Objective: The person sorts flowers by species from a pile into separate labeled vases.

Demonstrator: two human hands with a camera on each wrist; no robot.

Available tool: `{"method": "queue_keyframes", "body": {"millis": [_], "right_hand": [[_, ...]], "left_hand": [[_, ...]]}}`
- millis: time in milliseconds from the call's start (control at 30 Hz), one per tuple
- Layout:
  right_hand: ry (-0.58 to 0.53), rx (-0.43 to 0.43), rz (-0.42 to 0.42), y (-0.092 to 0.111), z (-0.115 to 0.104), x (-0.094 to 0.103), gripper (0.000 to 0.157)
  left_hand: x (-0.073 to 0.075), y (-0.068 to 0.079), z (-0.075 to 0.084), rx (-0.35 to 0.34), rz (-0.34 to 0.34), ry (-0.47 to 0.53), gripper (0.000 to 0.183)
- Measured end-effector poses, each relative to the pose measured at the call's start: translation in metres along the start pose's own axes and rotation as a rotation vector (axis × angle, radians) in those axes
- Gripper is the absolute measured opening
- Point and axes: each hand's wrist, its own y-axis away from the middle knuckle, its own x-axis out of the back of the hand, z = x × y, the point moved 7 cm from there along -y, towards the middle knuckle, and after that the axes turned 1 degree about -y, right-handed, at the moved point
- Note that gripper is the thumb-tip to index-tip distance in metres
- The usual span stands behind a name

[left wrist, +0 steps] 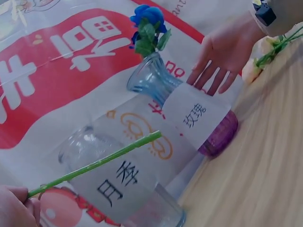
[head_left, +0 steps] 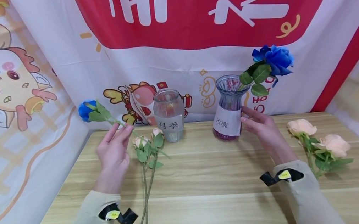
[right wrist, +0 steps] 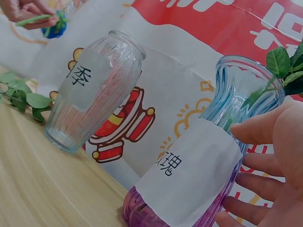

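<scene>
My left hand [head_left: 113, 146] pinches the stem of a blue rose [head_left: 87, 111] whose bloom points to the left. In the left wrist view the rose's green stem [left wrist: 99, 163] crosses in front of the clear vase [left wrist: 90, 146]. With fingers spread, my right hand [head_left: 262, 126] is at the right side of the blue-and-purple vase [head_left: 227, 104], fingertips right at its glass in the right wrist view. A second blue rose [head_left: 278, 60] stands in that vase, leaning right over the rim. Paper labels with written characters wrap both vases.
Two pale pink roses [head_left: 140, 142] with crossed stems lie on the wooden table [head_left: 207, 209], just right of my left hand. More peach roses [head_left: 334, 145] lie beyond my right forearm. A printed red-and-white cloth [head_left: 194, 59] hangs close behind the vases.
</scene>
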Motion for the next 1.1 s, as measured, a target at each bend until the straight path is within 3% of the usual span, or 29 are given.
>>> {"method": "queue_keyframes", "body": {"millis": [267,500,1100], "right_hand": [[0.007,-0.005,0.003,0.000,0.000,0.000,0.067],[0.006,0.000,0.001,0.000,0.000,0.001,0.070],[-0.002,-0.013,0.009,0.000,-0.001,0.000,0.067]], "left_hand": [[-0.044,0.005,-0.006,-0.179,-0.010,0.008,0.061],[-0.075,0.010,-0.015,-0.195,-0.008,0.002,0.059],[-0.147,0.024,-0.025,-0.191,-0.037,0.142,0.038]]}}
